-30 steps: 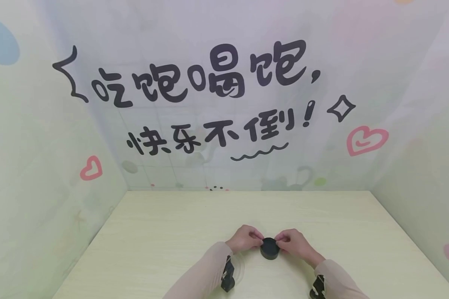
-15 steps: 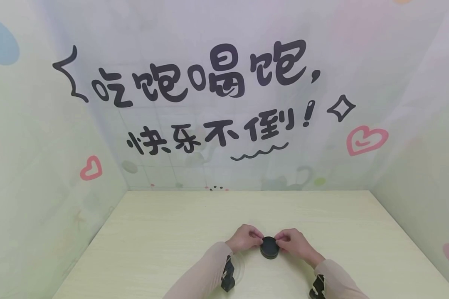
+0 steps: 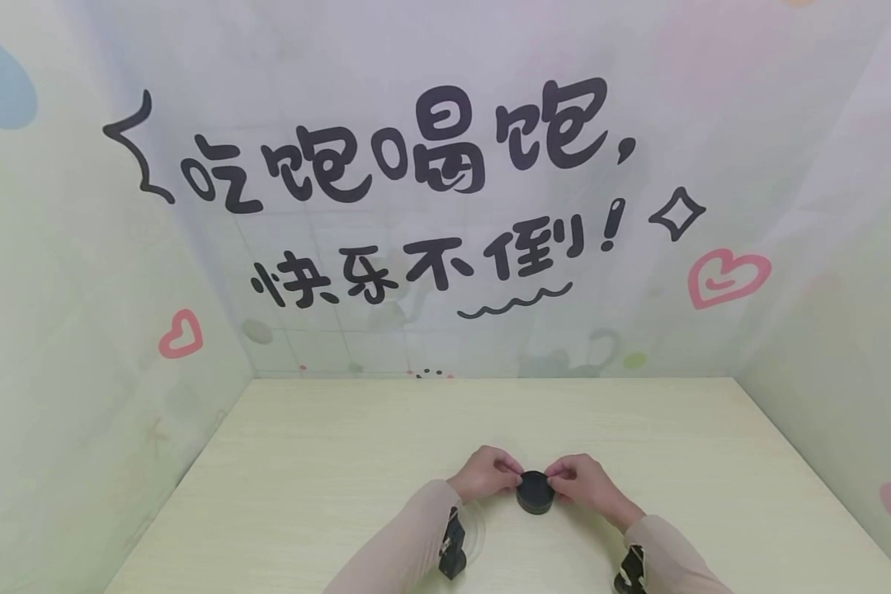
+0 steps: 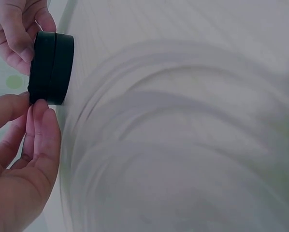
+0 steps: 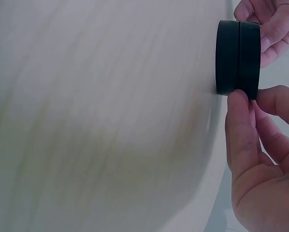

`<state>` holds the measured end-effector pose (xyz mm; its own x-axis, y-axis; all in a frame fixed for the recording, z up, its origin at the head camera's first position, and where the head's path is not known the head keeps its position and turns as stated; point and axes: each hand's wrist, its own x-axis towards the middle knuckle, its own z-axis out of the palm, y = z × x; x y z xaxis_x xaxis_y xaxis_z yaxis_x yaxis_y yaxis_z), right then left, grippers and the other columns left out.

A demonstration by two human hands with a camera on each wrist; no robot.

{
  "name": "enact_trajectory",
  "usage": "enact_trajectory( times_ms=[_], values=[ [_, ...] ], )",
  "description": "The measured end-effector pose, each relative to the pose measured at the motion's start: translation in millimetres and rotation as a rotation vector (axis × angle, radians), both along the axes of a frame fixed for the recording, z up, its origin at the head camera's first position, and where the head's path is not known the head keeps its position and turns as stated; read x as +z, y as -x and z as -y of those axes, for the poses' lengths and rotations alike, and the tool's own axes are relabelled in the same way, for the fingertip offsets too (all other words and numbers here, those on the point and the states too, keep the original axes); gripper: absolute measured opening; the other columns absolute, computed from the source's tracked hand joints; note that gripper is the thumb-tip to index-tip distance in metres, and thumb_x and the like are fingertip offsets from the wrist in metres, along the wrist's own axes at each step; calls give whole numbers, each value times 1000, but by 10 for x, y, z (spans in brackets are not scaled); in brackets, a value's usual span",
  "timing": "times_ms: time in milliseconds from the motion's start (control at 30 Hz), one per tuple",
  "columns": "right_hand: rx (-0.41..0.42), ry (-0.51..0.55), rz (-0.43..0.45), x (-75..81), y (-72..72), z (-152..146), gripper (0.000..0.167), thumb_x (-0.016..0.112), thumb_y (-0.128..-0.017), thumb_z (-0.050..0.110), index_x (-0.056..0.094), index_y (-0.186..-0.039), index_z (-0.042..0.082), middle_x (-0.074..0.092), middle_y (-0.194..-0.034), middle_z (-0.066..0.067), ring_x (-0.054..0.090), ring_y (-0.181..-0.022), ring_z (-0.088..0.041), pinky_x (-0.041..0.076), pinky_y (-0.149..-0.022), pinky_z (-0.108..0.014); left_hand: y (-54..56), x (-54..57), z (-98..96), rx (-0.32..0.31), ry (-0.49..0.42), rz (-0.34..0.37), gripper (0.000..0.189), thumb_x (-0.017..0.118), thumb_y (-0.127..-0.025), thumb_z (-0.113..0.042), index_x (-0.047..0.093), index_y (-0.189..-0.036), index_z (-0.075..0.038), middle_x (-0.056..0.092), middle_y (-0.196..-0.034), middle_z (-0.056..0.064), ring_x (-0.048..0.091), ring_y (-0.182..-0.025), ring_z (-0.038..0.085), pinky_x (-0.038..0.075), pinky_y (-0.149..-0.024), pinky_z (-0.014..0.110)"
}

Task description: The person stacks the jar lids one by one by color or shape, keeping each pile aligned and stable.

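A flat, round black container [image 3: 535, 493] is between my hands above or on the pale table. A seam runs round its side in the right wrist view, like the join of a lid and a base. My left hand [image 3: 485, 473] pinches the far left edge between thumb and fingers. From the right, my right hand [image 3: 585, 482] pinches the far right edge in the same way. Both hands also show in the left wrist view, where the container [image 4: 51, 67] hides some fingertips. What the container holds is not visible.
Near my left wrist lies a see-through round thing with curved rims [image 4: 164, 99]; its kind is unclear. A black wrist camera [image 3: 452, 549] sits on each forearm. Printed cloth walls [image 3: 445, 330] enclose the table [image 3: 327, 462] at the back and both sides.
Both hands stay in place with their grip. The container's top face tipped slightly toward the head camera half a second ago and has now tipped slightly back.
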<state>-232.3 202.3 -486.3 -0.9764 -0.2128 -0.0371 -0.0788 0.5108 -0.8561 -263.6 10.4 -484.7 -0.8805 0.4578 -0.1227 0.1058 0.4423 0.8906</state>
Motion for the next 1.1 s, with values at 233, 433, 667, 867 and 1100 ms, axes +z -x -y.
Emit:
enact_trajectory(
  times_ms=[233,433,667,867,1100],
  values=[
    [2,13,2,6,2,-1,11,57,-79,-1,63,-87,-6,63,-74,-8,58,-65,-16,50,-55,-26,9,-10,-2,5,6,8,7,64,-79,-7,65,-85,-3,58,-70,-2,54,-61,9,46,-56,21],
    [4,12,-1,12,-16,-5,12,58,-79,0,62,-87,-7,63,-75,-9,59,-65,-17,50,-56,-27,19,-31,-6,9,5,14,6,64,-79,-8,65,-84,-5,58,-70,-3,54,-62,9,46,-56,21],
    [-4,17,6,9,-27,-2,12,57,-79,-1,62,-88,-7,63,-76,-9,59,-66,-17,51,-56,-27,15,-35,2,9,-3,13,8,64,-79,-9,65,-85,-4,59,-71,-2,55,-62,9,47,-57,22],
    [7,24,-3,1,-21,-12,12,57,-80,0,62,-88,-8,63,-77,-10,59,-66,-17,51,-56,-27,24,-40,11,11,-9,15,9,63,-79,-9,65,-86,-4,59,-71,-1,55,-63,10,48,-58,24],
    [6,8,-26,16,-7,-24,12,59,-81,4,64,-86,-5,63,-75,-8,58,-62,-16,50,-54,-26,53,-38,19,6,-14,4,9,62,-79,-7,65,-86,-3,59,-69,-2,55,-62,8,48,-57,22]
  ],
)
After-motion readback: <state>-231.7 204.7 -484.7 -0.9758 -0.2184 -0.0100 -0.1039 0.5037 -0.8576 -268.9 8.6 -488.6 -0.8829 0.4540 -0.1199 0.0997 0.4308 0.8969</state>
